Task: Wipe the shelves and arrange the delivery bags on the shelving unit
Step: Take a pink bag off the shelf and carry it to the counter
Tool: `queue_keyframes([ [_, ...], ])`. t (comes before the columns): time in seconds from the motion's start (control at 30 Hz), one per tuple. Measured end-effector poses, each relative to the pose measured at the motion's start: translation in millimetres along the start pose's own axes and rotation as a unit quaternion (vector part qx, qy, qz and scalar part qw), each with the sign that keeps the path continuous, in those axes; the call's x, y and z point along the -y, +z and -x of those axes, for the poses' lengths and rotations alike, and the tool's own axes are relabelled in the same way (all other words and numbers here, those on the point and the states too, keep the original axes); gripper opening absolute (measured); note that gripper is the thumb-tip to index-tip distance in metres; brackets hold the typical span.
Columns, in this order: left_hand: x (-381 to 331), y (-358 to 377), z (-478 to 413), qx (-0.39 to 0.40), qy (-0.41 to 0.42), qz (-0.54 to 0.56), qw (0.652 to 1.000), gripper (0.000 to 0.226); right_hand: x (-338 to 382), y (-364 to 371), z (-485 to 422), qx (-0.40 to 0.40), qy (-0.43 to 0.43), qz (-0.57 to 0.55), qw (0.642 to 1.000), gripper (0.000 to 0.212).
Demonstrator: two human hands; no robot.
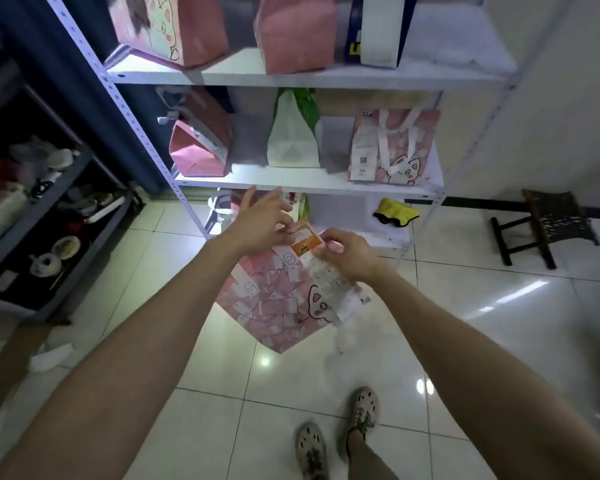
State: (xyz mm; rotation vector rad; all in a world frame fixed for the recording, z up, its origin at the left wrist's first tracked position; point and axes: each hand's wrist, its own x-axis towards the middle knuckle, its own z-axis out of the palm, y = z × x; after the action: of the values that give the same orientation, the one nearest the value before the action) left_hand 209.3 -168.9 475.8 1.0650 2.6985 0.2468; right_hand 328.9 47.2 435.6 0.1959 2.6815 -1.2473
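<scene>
Nearest: two feet in holed clogs [336, 431] on glossy floor tiles, both forearms stretched forward above them.

Gripped in the right hand [343, 252]: the top edge of a pink bag [274, 306] printed with a cartoon cat, pinched together with a long white receipt [329, 275]. Hanging tilted in mid-air over the tiles, just short of the shelving unit [309, 180]. Probably carried by its top so the contents stay level on the way to a shelf.

Left hand [260, 220] released, fingers spread at the bag's top edge beside an orange sticker [303, 242]; impossible to say whether touching. Likely poised to steady or turn the bag so the label faces out. Print on sticker and receipt too small to read.

Beyond, on the bottom shelf: a yellow cloth [395, 211], crumpled, set down within reach for wiping.

On the middle shelf, spaced apart in a row: a dark pink paper bag [198, 147] leaning over, a white and green bag [293, 140] upright, a pink tote [395, 147] with the same cat and white handles. Slip on the tote's front with a square code and "046".

Farthest, on the top shelf: two pink bags [295, 32] and a navy and white bag [378, 29] showing a yellow "L"; remainder cut off.
</scene>
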Motion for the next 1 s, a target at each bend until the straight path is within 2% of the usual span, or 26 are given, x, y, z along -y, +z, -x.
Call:
queue_keyframes([
  [0.03, -3.6, -2.7, 3.3, -0.011, -0.005, 0.010, 1.000, 0.016, 3.4, -1.4, 1.4, -0.014, -0.007, -0.026, 1.000, 0.007],
  [0.1, -8.1, -3.5, 10.5, -0.061, -0.027, 0.040, 0.997, 0.018, 10.2, -2.3, 3.1, -0.041, -0.017, -0.041, 0.998, 0.023],
  [0.17, -6.1, 0.0, 22.9, -0.151, -0.059, 0.087, 0.983, 0.025, 16.2, -6.4, 4.7, -0.070, -0.002, -0.071, 0.995, 0.027],
  [0.27, 7.3, 6.9, 53.8, -0.291, -0.133, 0.136, 0.938, 0.060, 19.2, -21.0, 1.3, -0.120, 0.030, -0.126, 0.984, 0.026],
  [0.33, 16.2, 12.4, 76.1, -0.322, -0.195, 0.233, 0.896, 0.073, 17.4, -32.1, -4.0, -0.155, 0.051, -0.159, 0.974, 0.023],
  [0.47, 12.3, 27.9, 108.0, -0.243, -0.266, 0.448, 0.818, 0.090, 20.2, -48.1, -13.3, -0.230, 0.092, -0.209, 0.946, 0.028],
  [0.57, 12.3, 37.5, 117.5, -0.190, -0.254, 0.543, 0.777, 0.076, 22.6, -57.6, -20.1, -0.272, 0.113, -0.235, 0.926, 0.026],
  [0.67, 5.4, 35.3, 119.6, -0.192, -0.226, 0.597, 0.745, 0.055, 24.2, -65.8, -22.2, -0.272, 0.116, -0.237, 0.925, 0.025],
  [0.73, -2.8, 31.4, 120.1, -0.196, -0.228, 0.617, 0.727, 0.058, 21.5, -70.1, -24.3, -0.271, 0.116, -0.254, 0.921, 0.022],
  [0.8, -11.1, 30.2, 120.0, -0.150, -0.237, 0.648, 0.708, 0.066, 19.0, -75.6, -26.4, -0.277, 0.127, -0.279, 0.911, 0.018],
  [0.87, -21.2, 31.8, 121.0, -0.040, -0.205, 0.673, 0.710, 0.074, 16.8, -82.1, -26.6, -0.291, 0.133, -0.294, 0.901, 0.015],
  [0.93, -35.6, 31.2, 122.5, 0.059, -0.157, 0.670, 0.723, 0.067, 16.0, -90.8, -24.2, -0.308, 0.140, -0.293, 0.894, 0.014],
  [1.0, -50.8, 33.2, 120.3, 0.100, -0.121, 0.637, 0.755, 0.056, 13.0, -100.2, -21.9, -0.322, 0.145, -0.284, 0.892, 0.008],
])
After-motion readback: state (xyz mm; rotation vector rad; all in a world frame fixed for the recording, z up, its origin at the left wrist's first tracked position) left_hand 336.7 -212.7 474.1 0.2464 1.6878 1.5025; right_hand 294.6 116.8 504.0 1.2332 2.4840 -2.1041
